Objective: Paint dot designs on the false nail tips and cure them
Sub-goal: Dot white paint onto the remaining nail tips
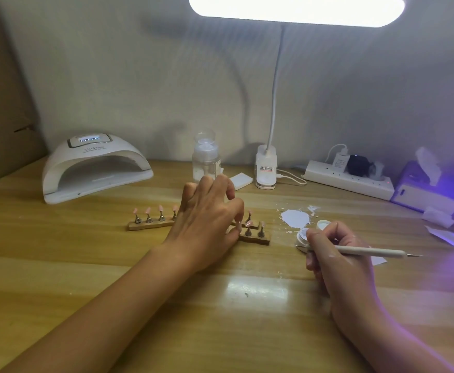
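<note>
Your false nail tips [148, 210] are pink and very small. They sit on little metal stands [162, 218], set in rows on wooden strips [150, 225] in the middle of the table [59, 265]. Your left hand [207, 216] is curled over the rows, and its thumb and first finger seem to pinch one pink tip [238, 224] near the front strip. Your right hand [339, 265] grips the dotting pen [368, 251] like a pencil, with one end down at the little white jar [301, 238]. The tips are likely very light, thin and a bit bendy, so they could pop off or tip over if you push hard. They look smooth and shiny, so they may slip. Hold a tip by its stand or its sides, not on top, or you could smear wet dots. To cure them, it is likely best to lift the whole strip by its ends and keep it flat on the way into the curing lamp [96, 168] at the back left.
</note>
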Demonstrator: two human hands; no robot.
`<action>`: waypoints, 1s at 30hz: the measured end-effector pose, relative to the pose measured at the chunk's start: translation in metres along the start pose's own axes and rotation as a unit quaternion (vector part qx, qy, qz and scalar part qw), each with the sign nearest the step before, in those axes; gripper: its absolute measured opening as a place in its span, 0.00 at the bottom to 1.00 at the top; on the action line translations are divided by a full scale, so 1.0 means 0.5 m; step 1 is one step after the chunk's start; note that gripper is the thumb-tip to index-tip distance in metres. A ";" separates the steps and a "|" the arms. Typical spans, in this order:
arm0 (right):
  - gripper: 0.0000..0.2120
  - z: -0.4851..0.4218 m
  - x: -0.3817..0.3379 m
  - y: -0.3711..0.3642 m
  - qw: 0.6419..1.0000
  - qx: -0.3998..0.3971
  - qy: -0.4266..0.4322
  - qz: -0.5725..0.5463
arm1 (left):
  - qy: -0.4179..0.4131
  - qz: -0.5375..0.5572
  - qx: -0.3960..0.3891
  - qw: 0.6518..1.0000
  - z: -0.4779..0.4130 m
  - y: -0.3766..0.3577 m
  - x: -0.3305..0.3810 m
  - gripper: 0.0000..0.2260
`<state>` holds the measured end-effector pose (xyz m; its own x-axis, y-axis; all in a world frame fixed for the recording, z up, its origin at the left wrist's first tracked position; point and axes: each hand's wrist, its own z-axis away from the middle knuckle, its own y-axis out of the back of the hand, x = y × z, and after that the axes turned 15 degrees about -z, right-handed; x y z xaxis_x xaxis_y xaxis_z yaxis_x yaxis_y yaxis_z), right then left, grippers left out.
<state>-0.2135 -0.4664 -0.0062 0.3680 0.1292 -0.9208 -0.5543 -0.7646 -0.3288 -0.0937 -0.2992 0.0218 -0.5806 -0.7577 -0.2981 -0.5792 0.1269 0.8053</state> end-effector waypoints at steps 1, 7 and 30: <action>0.22 0.000 0.000 0.000 1.000 0.000 0.000 0.001 | -0.002 0.002 0.000 1.000 0.000 -0.001 0.001 0.04; 0.19 0.001 0.003 0.004 1.000 0.012 0.004 0.000 | -0.019 0.025 0.027 0.999 0.005 -0.005 0.003 0.05; 0.16 -0.073 0.018 0.058 0.976 0.026 0.105 0.189 | 0.010 0.341 -0.089 0.936 0.042 -0.023 0.119 0.07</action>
<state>-0.1992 -0.5106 -0.0163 0.2716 -0.2916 -0.9172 -0.7151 -0.6989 0.0104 -0.1335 -0.3323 -0.0161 -0.7689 -0.5506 0.3249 0.0278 0.4789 0.8774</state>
